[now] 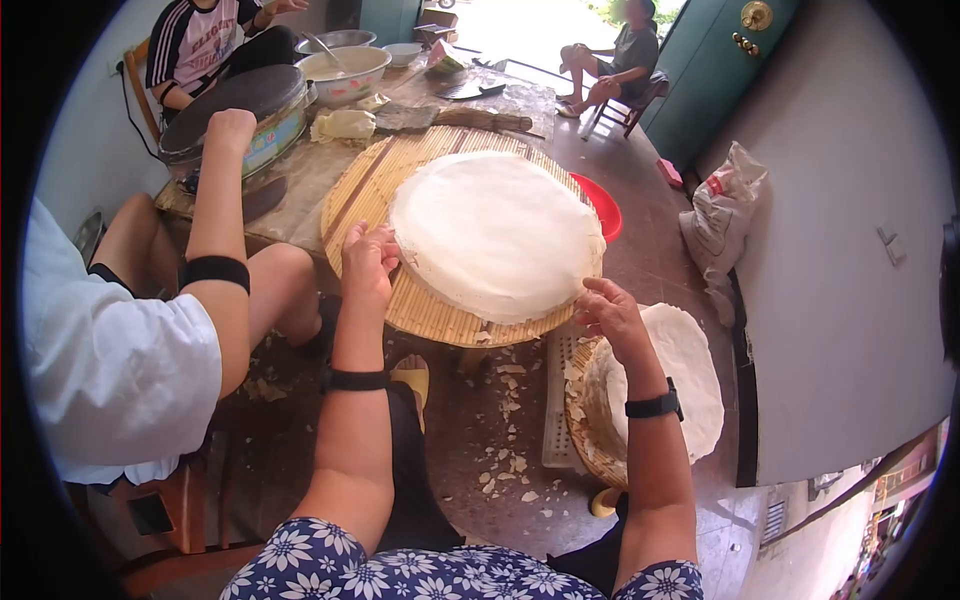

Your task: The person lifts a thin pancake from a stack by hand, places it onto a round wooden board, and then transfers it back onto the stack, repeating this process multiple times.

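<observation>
Working a big thin sheet (pixel 495 235) like this, I'd keep both hands low and level, since the edge looks dry enough to crack if one side goes up first. It's lying flat on the round mat (pixel 350 215), close to the mat's right rim. Left hand (pixel 370 262) is at the left edge, fingers half curled; right hand (pixel 610 315) is at the lower right edge, thumb and fingers nearly closed. Can't tell if either one really has a pinch on it. Imo a wide, soft hold beats a tight one, and pulling evenly should save the rim.

As for the surface, the mat's slats look dry, with a few flakes by the near rim. Behind it the table (pixel 530 95) holds a griddle (pixel 270 130), a bowl (pixel 345 80) and a knife (pixel 480 91). More sheets (pixel 680 375) sit low on the right, crumbs (pixel 510 465) litter the floor, and someone (pixel 632 60) sits near the bright doorway.
</observation>
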{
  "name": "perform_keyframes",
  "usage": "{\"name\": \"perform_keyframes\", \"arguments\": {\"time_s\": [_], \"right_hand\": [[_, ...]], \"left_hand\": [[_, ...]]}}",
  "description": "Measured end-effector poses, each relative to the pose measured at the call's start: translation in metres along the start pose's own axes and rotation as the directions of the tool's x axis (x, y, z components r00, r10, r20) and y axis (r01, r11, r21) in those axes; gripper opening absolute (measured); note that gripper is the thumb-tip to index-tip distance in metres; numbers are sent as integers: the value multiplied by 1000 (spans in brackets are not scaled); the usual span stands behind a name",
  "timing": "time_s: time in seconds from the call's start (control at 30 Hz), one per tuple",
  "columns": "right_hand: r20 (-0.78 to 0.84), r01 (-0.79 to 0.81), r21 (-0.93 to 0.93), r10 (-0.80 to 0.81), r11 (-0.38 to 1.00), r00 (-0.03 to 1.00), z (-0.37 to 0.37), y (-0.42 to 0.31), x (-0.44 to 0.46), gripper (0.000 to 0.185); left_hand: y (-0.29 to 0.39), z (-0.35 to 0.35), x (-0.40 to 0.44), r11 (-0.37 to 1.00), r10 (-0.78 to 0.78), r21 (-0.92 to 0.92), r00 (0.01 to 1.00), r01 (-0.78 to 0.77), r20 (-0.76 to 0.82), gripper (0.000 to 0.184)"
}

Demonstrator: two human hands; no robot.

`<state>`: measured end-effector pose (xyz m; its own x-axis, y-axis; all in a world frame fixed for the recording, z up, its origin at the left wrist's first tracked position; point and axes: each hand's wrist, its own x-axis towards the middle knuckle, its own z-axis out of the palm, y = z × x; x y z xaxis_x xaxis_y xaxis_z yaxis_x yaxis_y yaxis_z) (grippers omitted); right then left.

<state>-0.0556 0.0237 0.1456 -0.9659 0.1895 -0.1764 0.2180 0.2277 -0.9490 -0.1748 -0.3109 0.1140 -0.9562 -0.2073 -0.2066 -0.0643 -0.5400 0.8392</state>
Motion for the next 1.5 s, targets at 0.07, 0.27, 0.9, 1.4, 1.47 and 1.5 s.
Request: {"name": "perform_keyframes", "arguments": {"time_s": [0.07, 0.27, 0.9, 1.4, 1.47, 1.5], "right_hand": [[-24, -13, -12, 13, 1000, 1000, 5, 2, -5, 49], [-103, 3, 80, 5, 997, 995, 12, 13, -10, 43], [-376, 207, -226, -281, 952, 883, 1, 28, 36, 44], [-350, 255, -244, -331, 935, 876, -23, 63, 92, 60], [-346, 252, -142, -287, 957, 894, -24, 61, 100, 64], [-349, 254, -122, -281, 960, 894, -23, 58, 100, 65]], "left_hand": [[6, 5, -5, 996, 11, 87, 1000, -13, 21, 69], [0, 8, -7, 989, 62, 129, 995, -71, 74, 78], [-11, 6, -2, 984, 103, 144, 994, -105, 25, 73], [-14, 8, -5, 999, 26, 32, 1000, -27, 15, 69], [-14, 7, -4, 999, 27, 17, 1000, -27, 15, 68], [-14, 8, -5, 1000, 21, 10, 1000, -22, 19, 67]]}}
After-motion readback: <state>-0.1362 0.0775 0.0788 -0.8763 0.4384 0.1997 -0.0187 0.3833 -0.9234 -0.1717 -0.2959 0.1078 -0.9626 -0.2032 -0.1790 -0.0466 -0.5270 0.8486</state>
